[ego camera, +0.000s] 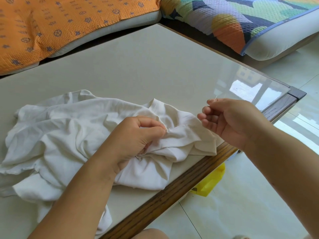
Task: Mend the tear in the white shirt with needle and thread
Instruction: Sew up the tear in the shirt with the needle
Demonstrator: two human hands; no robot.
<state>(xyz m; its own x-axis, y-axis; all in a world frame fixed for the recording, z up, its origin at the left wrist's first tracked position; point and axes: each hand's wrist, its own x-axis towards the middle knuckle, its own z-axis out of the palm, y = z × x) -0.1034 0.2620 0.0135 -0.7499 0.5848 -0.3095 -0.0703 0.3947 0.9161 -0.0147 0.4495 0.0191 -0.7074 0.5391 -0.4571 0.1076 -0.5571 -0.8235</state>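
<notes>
Mid-stitch on this one, I think. The white shirt (69, 135) is lying bunched up on the table (138, 66), close to the front edge, collar end toward my right. My left hand (138, 135) rests on the cloth, thumb and forefinger pinching a little fold just below the collar. I reckon that fold is where the tear (170, 129) is. There's a short puckered line there that looks like stitches, but it's too small to say how many.

My right hand (231, 121) is up off the shirt, just beside the collar, with the needle (215, 97) pinched between thumb and forefinger. Its tip pokes out above them, and the other fingers are loosely curled and holding nothing. The thread is so fine I can barely make it out, so I can't tell how much slack there is.

My guess is the mend has been started but isn't finished. I can't see a knot or a cut end, so the rest of the stitching and the tying off are probably left to do.
</notes>
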